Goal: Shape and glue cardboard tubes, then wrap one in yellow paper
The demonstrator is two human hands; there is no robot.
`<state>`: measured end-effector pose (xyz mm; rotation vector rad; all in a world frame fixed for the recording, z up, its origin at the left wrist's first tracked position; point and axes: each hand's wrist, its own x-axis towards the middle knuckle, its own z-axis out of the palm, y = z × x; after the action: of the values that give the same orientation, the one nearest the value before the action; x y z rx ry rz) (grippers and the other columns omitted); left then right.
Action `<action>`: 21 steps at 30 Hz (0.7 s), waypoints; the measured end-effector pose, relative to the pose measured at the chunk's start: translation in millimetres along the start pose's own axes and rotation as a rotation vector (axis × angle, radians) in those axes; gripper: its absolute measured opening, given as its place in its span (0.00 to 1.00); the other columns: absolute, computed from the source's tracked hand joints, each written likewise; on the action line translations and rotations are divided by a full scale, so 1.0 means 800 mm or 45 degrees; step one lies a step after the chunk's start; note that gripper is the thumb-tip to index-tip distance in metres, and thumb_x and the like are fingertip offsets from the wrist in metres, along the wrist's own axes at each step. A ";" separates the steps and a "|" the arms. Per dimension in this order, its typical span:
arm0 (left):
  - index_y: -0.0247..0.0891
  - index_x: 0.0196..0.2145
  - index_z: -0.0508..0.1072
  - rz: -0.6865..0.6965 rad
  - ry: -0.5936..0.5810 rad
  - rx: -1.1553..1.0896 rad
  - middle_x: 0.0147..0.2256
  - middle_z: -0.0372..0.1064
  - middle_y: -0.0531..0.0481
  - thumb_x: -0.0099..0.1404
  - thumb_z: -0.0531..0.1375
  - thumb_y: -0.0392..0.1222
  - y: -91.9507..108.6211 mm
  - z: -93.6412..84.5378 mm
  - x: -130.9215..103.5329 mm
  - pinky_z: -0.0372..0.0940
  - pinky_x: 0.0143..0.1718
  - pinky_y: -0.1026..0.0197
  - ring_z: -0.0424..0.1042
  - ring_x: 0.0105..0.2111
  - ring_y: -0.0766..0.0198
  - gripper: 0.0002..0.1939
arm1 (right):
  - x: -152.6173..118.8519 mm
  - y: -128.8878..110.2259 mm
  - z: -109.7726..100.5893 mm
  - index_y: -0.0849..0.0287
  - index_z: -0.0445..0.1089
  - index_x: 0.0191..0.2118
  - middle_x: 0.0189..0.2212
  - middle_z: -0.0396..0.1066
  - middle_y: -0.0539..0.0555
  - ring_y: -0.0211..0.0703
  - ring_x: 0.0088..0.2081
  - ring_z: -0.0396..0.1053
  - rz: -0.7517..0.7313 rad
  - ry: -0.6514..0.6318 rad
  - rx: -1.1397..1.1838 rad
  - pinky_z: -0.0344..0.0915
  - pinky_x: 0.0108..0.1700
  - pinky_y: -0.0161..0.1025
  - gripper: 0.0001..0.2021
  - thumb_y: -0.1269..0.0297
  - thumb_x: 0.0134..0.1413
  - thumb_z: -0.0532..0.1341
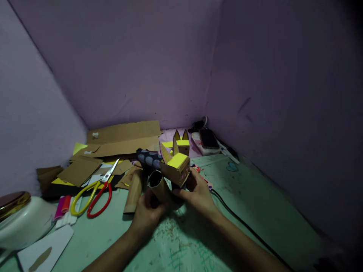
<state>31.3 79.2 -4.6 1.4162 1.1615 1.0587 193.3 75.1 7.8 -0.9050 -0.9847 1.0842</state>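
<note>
Left hand (149,214): pinching a cardboard tube (160,187), at 7 o'clock.
Right hand (200,195): gripping a cardboard box with pointy ears (178,165), at 6 o'clock (the dark bit under it is hard to make out).
Spotted tube (149,158): 8 o'clock, one end hidden.
White container (30,223): 8 o'clock, cut off.

Home, likely a room corner used for crafts — scuffed pale-purple walls (136,68), pale green tabletop (255,196) scribbled with drawings, big metal scissors with red and yellow handles (107,200), flat brown cardboard sheets (127,146), pointy-eared brown-and-yellow cardboard box (178,161) — plus black rectangular phone (208,138).
</note>
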 end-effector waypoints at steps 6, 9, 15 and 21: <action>0.35 0.34 0.73 0.012 -0.008 0.032 0.33 0.78 0.45 0.45 0.68 0.42 0.003 -0.001 -0.001 0.71 0.38 0.53 0.76 0.36 0.50 0.17 | -0.001 0.000 0.000 0.53 0.69 0.41 0.40 0.75 0.51 0.51 0.45 0.71 -0.029 -0.002 0.020 0.65 0.49 0.45 0.26 0.76 0.28 0.68; 0.35 0.34 0.73 0.012 -0.023 0.036 0.33 0.79 0.45 0.46 0.68 0.42 0.007 0.000 -0.003 0.72 0.38 0.53 0.76 0.36 0.50 0.16 | -0.001 0.001 -0.001 0.53 0.69 0.41 0.40 0.75 0.51 0.51 0.45 0.71 -0.030 0.004 0.016 0.65 0.49 0.45 0.25 0.76 0.29 0.69; 0.35 0.37 0.72 0.024 0.012 0.060 0.35 0.78 0.46 0.49 0.67 0.44 -0.002 0.004 -0.009 0.71 0.40 0.53 0.76 0.38 0.50 0.17 | -0.006 -0.002 -0.003 0.52 0.68 0.42 0.39 0.76 0.51 0.52 0.44 0.73 -0.023 0.011 0.015 0.67 0.48 0.46 0.26 0.73 0.30 0.71; 0.36 0.41 0.71 0.024 0.106 0.097 0.39 0.78 0.43 0.53 0.65 0.47 -0.012 0.001 -0.016 0.70 0.43 0.51 0.76 0.41 0.48 0.19 | 0.017 -0.032 -0.019 0.51 0.66 0.44 0.39 0.76 0.52 0.51 0.43 0.73 -0.140 0.054 -0.023 0.69 0.45 0.45 0.26 0.67 0.34 0.71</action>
<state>29.1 66.9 -14.9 1.4562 1.2622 1.1063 217.2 81.2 29.8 -0.8751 -0.9987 0.9615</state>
